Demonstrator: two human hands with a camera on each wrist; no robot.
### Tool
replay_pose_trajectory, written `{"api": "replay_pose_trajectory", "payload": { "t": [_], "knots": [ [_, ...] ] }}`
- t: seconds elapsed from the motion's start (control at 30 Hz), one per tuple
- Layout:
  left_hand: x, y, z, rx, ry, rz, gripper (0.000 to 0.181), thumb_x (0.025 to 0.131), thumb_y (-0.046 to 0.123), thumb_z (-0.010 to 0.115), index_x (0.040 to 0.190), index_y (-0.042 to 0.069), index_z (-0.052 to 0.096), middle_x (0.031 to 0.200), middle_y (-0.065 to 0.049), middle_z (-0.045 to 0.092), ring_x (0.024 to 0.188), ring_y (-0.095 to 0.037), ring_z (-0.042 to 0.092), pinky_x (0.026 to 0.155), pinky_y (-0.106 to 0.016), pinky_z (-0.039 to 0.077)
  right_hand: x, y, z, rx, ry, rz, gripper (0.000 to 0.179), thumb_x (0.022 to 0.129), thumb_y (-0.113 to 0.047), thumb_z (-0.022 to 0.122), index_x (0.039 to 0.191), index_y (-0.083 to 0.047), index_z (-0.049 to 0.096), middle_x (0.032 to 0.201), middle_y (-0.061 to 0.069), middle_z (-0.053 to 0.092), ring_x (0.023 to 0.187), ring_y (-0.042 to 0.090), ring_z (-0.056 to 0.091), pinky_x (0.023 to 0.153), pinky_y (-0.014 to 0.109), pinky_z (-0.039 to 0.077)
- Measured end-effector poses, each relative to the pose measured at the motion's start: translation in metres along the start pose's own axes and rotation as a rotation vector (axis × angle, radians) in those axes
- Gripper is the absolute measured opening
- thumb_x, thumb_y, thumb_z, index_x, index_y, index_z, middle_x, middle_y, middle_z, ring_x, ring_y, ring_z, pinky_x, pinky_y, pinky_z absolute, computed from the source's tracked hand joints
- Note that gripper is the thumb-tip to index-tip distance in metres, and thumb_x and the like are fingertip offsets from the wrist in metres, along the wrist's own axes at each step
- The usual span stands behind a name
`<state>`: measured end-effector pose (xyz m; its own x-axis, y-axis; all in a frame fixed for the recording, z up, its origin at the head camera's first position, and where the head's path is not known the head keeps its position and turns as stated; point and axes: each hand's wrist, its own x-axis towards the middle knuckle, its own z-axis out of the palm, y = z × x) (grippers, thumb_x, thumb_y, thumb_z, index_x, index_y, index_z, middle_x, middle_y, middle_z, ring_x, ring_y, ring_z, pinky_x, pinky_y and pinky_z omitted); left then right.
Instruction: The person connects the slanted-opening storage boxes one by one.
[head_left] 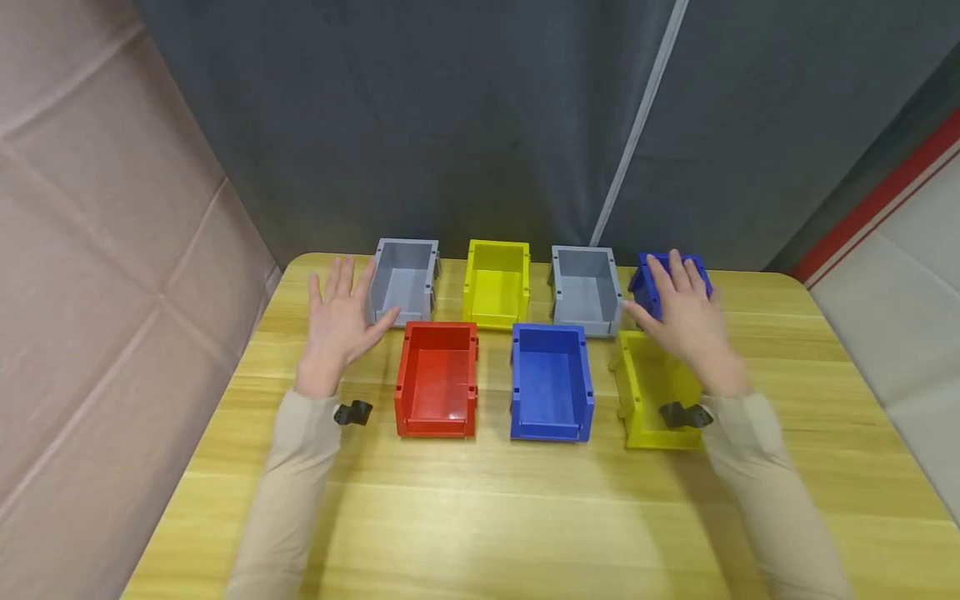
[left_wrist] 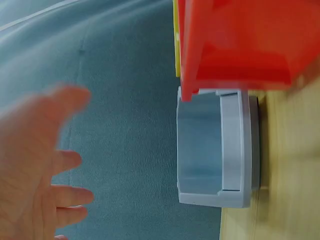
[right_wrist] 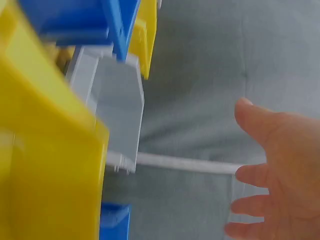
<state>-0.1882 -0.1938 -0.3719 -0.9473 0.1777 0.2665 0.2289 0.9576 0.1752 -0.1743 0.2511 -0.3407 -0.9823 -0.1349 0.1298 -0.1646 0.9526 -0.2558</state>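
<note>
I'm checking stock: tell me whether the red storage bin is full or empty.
Empty. In the head view, the red storage bin shows a bare floor, nothing inside.

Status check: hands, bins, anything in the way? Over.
Left hand open, holding nothing; right hand same. Front red bin and front blue bin unobscured. In head view, right hand partly blocks front yellow bin and rear blue bin.

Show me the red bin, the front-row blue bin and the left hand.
Red bin (head_left: 441, 385), head view: on its inside floor.
Front-row blue bin (head_left: 547, 387), head view: on its inside floor.
Left hand (head_left: 339, 327), head view: on its back.
</note>
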Motion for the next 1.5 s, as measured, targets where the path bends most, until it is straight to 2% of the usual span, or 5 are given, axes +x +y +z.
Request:
{"api": "replay_pose_trajectory", "payload": {
  "t": [0.17, 0.37, 0.7, 1.23, 1.5],
  "knots": [
    [-0.009, -0.001, 0.005, -0.069, 0.066, 0.088, 0.066, 0.089, 0.038, 0.058, 0.139, -0.001, 0.04, 0.14, -0.027, 0.04, 0.129, -0.042, 0.034, 0.108, -0.061, 0.014, -0.004, -0.021, 0.012, 0.111, 0.021, -0.056, 0.068, 0.091, -0.034, 0.061, 0.141, 0.003, 0.034, 0.144, 0.031, 0.028, 0.126, 0.052, 0.031, 0.098, 0.064, 0.03],
    [-0.02, -0.001, 0.021, -0.238, 0.06, 0.201, 0.057, 0.088, 0.024, 0.064, 0.133, -0.005, 0.046, 0.134, -0.025, 0.048, 0.122, -0.041, 0.044, 0.104, -0.055, 0.03, -0.012, -0.044, 0.032, 0.18, 0.008, -0.117, 0.059, 0.09, -0.025, 0.064, 0.134, 0.008, 0.042, 0.133, 0.032, 0.045, 0.116, 0.047, 0.047, 0.094, 0.057, 0.04],
    [-0.036, 0.001, 0.038, -0.458, -0.124, 0.139, 0.055, 0.09, 0.02, 0.063, 0.135, -0.004, 0.044, 0.135, -0.022, 0.048, 0.12, -0.039, 0.047, 0.1, -0.052, 0.037, -0.017, -0.054, 0.052, 0.225, -0.057, -0.078, 0.054, 0.089, -0.022, 0.065, 0.128, 0.011, 0.048, 0.108, 0.03, 0.061, 0.092, 0.04, 0.062, 0.078, 0.049, 0.052],
    [-0.048, -0.003, 0.052, -0.679, -0.133, 0.234, 0.046, 0.087, 0.007, 0.064, 0.129, -0.006, 0.051, 0.128, -0.022, 0.055, 0.106, -0.035, 0.058, 0.087, -0.046, 0.049, -0.018, -0.056, 0.07, 0.252, -0.161, 0.0, 0.056, 0.088, -0.015, 0.063, 0.132, 0.012, 0.042, 0.105, 0.03, 0.062, 0.086, 0.037, 0.064, 0.07, 0.043, 0.055],
    [-0.049, -0.004, 0.056, -0.769, -0.139, 0.205, 0.045, 0.087, 0.004, 0.065, 0.129, -0.007, 0.052, 0.127, -0.023, 0.055, 0.1, -0.034, 0.061, 0.086, -0.043, 0.05, -0.014, -0.054, 0.072, 0.29, -0.184, 0.027, 0.056, 0.085, -0.001, 0.058, 0.133, 0.017, 0.037, 0.103, 0.032, 0.061, 0.087, 0.036, 0.062, 0.063, 0.037, 0.055]
  ]
}}
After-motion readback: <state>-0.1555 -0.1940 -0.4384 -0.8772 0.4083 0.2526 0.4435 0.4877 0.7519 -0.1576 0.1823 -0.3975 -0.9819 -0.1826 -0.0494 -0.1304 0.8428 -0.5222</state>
